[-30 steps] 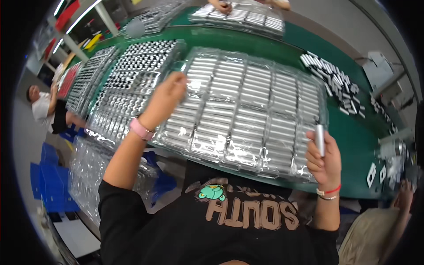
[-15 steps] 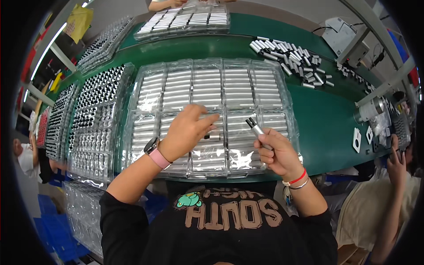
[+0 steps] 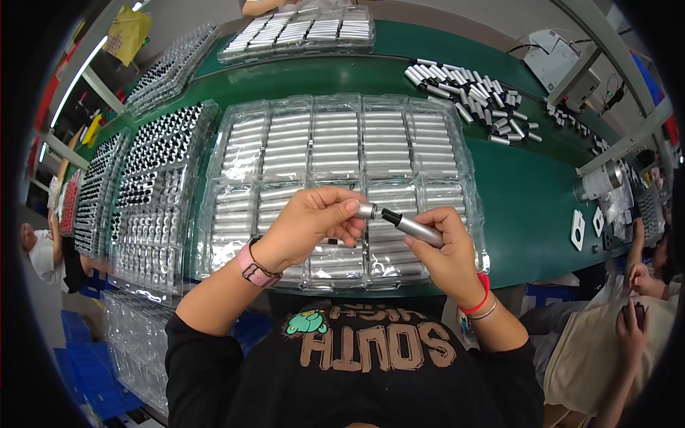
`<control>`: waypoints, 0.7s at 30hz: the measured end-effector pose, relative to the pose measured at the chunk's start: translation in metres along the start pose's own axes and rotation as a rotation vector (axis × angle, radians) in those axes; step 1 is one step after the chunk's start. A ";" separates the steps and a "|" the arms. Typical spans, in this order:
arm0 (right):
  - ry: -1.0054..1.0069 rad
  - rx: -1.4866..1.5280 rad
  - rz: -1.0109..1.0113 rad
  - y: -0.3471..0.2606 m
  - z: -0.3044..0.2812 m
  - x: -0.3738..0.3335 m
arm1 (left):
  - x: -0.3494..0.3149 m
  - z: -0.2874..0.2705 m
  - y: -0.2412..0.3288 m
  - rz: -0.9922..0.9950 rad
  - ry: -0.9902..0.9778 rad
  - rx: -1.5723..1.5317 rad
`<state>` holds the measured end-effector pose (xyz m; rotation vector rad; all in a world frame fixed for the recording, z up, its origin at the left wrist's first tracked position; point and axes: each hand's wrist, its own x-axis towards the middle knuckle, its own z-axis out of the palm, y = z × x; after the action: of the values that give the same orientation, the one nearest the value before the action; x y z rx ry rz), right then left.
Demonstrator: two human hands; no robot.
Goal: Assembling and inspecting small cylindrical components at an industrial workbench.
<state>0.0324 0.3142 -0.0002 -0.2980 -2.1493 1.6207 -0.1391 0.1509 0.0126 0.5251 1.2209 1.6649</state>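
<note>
One short silver cylinder (image 3: 367,210) pinched in left hand (image 3: 317,218) — black-tipped silver tube (image 3: 418,230) clamped in right hand (image 3: 451,255), seemingly for alignment.

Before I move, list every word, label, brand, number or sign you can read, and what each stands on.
Black shirt: large brown lettering, upside down; not copied out here.
White box: any markings too small to read.
Silver tube in the right hand: no readable text.
</note>
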 end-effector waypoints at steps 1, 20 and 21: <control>0.001 0.001 0.002 -0.001 -0.001 -0.001 | 0.000 0.001 -0.001 -0.002 -0.001 0.000; -0.353 -0.903 -0.584 -0.044 -0.031 0.005 | -0.019 0.025 0.002 -0.202 -0.282 0.335; -0.352 -0.904 -0.580 -0.043 -0.030 0.004 | -0.021 0.027 0.002 -0.204 -0.285 0.334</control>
<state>0.0465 0.3289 0.0486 0.3631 -2.7617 0.3429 -0.1099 0.1450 0.0287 0.7849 1.2960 1.1750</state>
